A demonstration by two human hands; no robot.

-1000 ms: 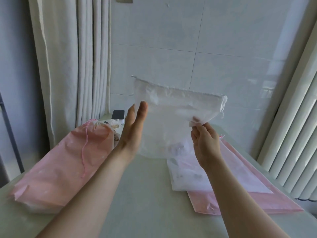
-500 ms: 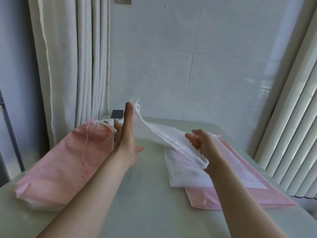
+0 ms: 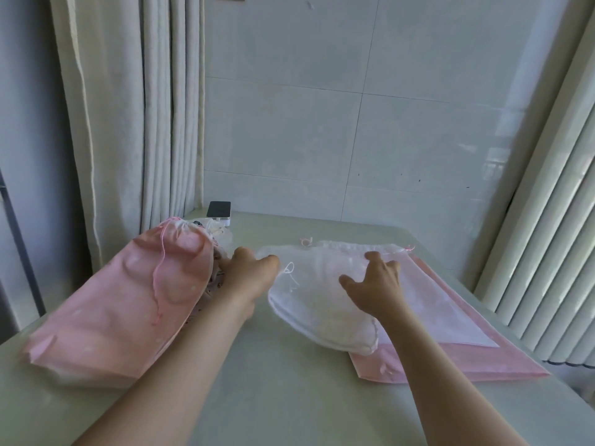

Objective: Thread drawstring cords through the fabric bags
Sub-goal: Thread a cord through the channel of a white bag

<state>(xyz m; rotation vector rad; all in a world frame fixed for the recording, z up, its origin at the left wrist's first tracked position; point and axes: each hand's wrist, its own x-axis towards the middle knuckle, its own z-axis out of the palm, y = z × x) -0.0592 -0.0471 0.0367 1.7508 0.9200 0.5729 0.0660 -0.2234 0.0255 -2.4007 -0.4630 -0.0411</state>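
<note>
Though I search every surface for print, the only marking I find is a scatter of small dark-red motifs on a patterned cloth [image 3: 215, 280] peeking out beside the plump pale-pink fabric sack [image 3: 128, 300], and they are too small for me to read. From my remote seat I see the right hand [image 3: 380, 284] lying on top of the puffed translucent white fabric drawstring bag [image 3: 315, 304]. Its fingers [image 3: 373, 256] and thumb are spread wide and fairly straight, pressing on the cloth without curling round it. The left hand [image 3: 249, 272] sits at that bag's left edge, between it and the pink sack. Its thumb touches the white corner, but the fingers bend away from the camera, so I cannot tell whether they pinch anything. A thin white cord loop [image 3: 289, 268] hangs out of the bag's hem just beside the left thumb. The white bag rests partly on the pale grey-green tabletop [image 3: 273, 397] and partly on a flat white fabric bag [image 3: 450, 317], which in turn lies on a flat pink fabric bag [image 3: 467, 365]. The pink sack is cinched at its far end, with a pink drawstring [image 3: 159, 275] trailing over it. A dark-screened slab on a white block [image 3: 219, 210] stands at the back of the table, near the cream pleated curtain [image 3: 128, 107].
</note>
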